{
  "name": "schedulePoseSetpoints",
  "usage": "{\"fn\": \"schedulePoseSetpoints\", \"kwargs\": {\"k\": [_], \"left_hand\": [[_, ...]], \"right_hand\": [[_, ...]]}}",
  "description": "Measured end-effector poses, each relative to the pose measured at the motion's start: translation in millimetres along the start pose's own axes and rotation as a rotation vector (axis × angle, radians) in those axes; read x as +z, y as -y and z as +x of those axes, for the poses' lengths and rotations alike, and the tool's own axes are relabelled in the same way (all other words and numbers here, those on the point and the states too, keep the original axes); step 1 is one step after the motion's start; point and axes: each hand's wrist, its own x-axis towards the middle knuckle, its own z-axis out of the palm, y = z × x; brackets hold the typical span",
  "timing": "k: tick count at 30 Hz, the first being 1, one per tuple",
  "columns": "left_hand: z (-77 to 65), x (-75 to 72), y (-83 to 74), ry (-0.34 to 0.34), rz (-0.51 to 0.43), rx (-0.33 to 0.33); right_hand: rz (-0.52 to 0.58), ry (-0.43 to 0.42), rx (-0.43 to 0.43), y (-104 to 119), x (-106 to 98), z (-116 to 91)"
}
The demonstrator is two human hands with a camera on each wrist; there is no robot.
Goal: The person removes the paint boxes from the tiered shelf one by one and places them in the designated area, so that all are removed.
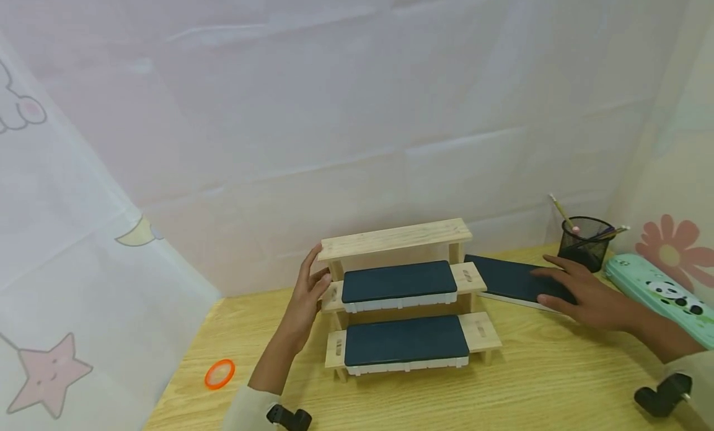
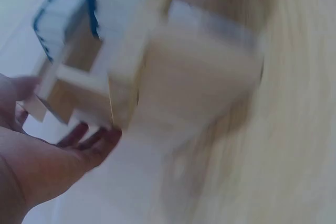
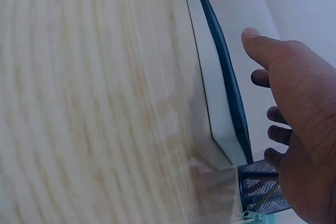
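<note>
A three-step pale wooden rack (image 1: 396,239) stands before the backdrop. A box with a dark blue lid and white sides lies on its middle step (image 1: 398,281), another on its lowest step (image 1: 407,340). My left hand (image 1: 305,294) is at the rack's left end, its fingers by the top step. In the left wrist view that hand (image 2: 47,166) has its fingertips at the wooden edges; the picture is blurred. To the right, my right hand (image 1: 591,294) spreads its fingers above a third blue-lidded box (image 1: 504,279) on the table. The right wrist view shows fingers apart from this box (image 3: 218,77).
A black mesh pen holder (image 1: 586,248) with several pencils stands behind the right hand. Beside it lies a green panda pencil case (image 1: 664,294). An orange ring (image 1: 220,374) lies on the wooden table (image 1: 446,406) at the left. Pale printed cloth (image 1: 357,121) hangs close behind.
</note>
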Motion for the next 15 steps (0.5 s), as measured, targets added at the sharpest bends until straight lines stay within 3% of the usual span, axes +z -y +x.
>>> {"fn": "schedulePoseSetpoints", "kwargs": {"k": [7,11,15], "left_hand": [[-20.3,7.1,7.1,0.006,-0.135,-0.03],[-23.0,9.6,11.6,-0.004,-0.141,-0.039],[-24.1,12.4,16.8,0.04,-0.132,-0.065]], "right_hand": [[-0.004,-0.046,-0.041,10.6,-5.1,4.9],[0.028,-0.054,-0.038,15.0,-6.7,8.9],[0.071,-0.063,-0.037,19.1,-8.7,12.6]]}}
